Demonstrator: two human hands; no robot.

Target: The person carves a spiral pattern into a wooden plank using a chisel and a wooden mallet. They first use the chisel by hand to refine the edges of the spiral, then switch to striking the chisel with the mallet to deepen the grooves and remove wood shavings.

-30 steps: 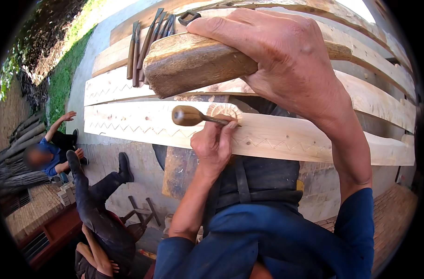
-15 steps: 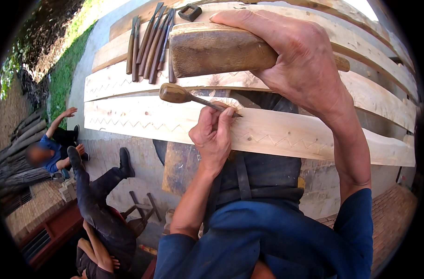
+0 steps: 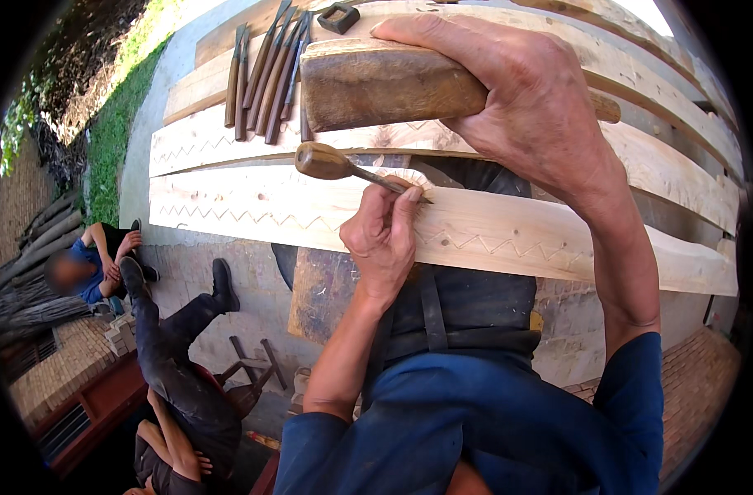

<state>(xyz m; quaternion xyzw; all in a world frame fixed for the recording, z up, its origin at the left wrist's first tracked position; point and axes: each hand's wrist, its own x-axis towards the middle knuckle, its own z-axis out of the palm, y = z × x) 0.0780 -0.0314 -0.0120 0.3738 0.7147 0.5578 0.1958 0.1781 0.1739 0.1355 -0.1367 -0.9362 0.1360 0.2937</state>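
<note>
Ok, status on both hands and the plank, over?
Left hand gripping chisel on plank. Right hand holding mallet raised. Spare chisels lie clear.

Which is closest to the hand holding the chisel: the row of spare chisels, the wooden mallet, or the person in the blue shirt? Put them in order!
From the left hand:
1. Wooden mallet, raised just above it.
2. Row of spare chisels, up on the far planks, left.
3. Person in the blue shirt, far left, down on the ground.

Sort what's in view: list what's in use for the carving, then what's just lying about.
In use: chisel in left hand; wooden mallet in right hand; plank with zigzag cuts.

Lying about: row of spare chisels; small dark metal loop; farther planks.
</note>
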